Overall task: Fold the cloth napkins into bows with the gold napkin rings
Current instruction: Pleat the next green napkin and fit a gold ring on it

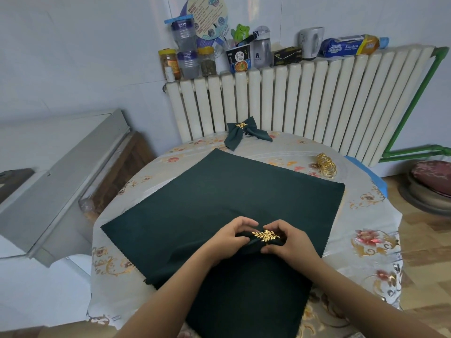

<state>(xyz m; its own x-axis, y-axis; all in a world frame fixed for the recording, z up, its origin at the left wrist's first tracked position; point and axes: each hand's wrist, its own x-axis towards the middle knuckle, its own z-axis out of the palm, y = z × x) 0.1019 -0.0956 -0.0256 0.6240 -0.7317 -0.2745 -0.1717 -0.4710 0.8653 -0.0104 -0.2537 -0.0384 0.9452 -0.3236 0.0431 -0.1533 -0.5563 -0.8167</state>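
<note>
- Looking down from the head view, we see both hands meeting over a bunched dark green napkin (246,239) near the front of the round table (366,198), on top of flat green cloths (219,191) spread across the middle.
- Our left hand (234,236) curls its fingers round the gathered cloth on its side, and our right hand (285,240) pinches the cloth at the gold leaf ring (266,234), which sits between the two hands.
- We judge the step in hand to be seating the ring at the napkin's middle. To do it well we should keep the gathered cloth tight with the left hand, slide the ring with the right until equal lengths stand out on both sides, and keep the leaf facing up.
- After that, fanning each side evenly should give the same look as the finished bow (244,132) lying at the far edge of the table, near the radiator (317,93).
- Spare gold rings (325,165) lie in a pile at the far right of the table, well apart from our hands.
- Hidden from us: the band of the ring under the leaf, so we cannot tell how much cloth has passed through.
- Our hands cover the napkin's ends, and its folds merge with the cloths beneath, all being the same dark green.
- The near edge of the cloths is cut off by the frame and our forearms.
</note>
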